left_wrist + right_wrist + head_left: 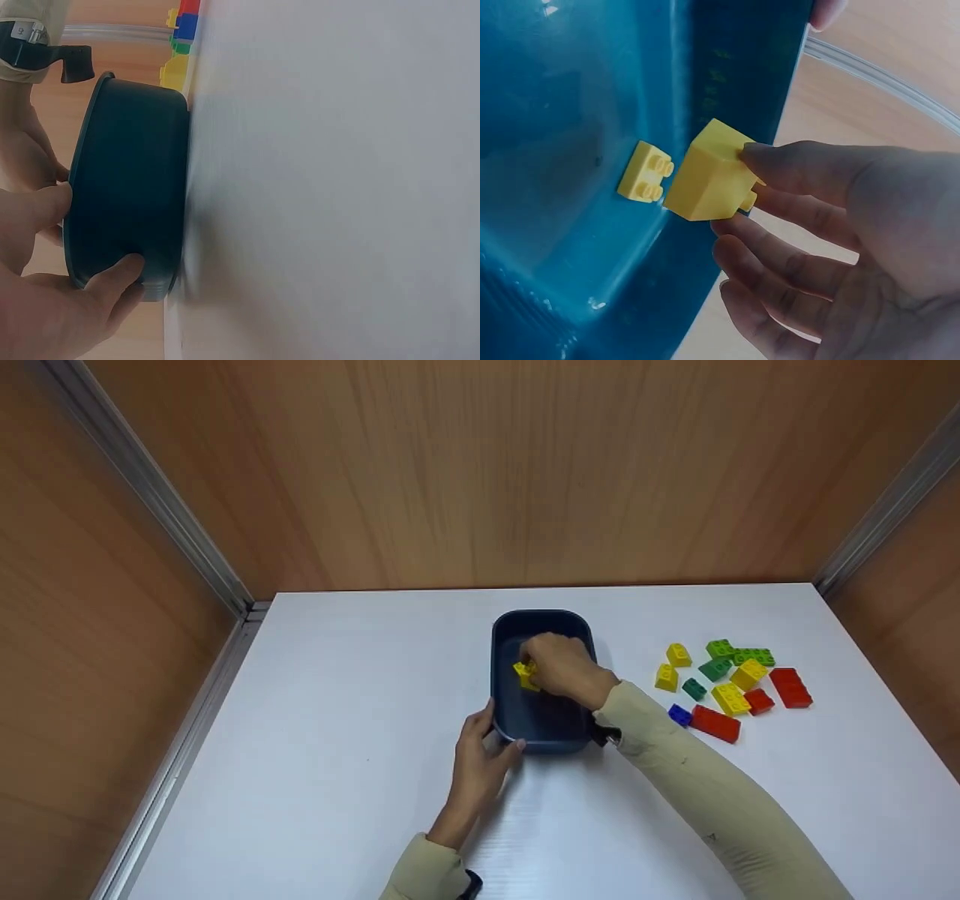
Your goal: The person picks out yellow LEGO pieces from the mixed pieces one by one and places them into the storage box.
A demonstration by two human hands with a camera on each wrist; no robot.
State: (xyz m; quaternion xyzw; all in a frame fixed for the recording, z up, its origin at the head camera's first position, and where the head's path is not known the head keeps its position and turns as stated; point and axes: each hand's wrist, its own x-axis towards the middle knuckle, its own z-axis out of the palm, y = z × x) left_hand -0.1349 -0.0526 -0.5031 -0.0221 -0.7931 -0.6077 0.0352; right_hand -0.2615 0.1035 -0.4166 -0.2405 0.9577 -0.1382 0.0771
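Note:
A dark blue tub (544,727) stands on the white table. My left hand (478,757) holds its near left corner, thumb against the near wall and fingers along the left side. Inside the tub, my right hand (561,664) pinches a yellow toy brick (711,174) with a sloped face between thumb and fingers. Beside it in the right wrist view, a second yellow toy brick (640,176) lies in the tub with its studs showing. From the head view the right hand covers part of the yellow pieces.
To the right of the tub lie several loose toy bricks, among them a yellow one (730,699), a long red one (715,724), a small blue one (679,715) and a light green one (754,657). Wooden panels (525,472) stand behind and at both sides of the table.

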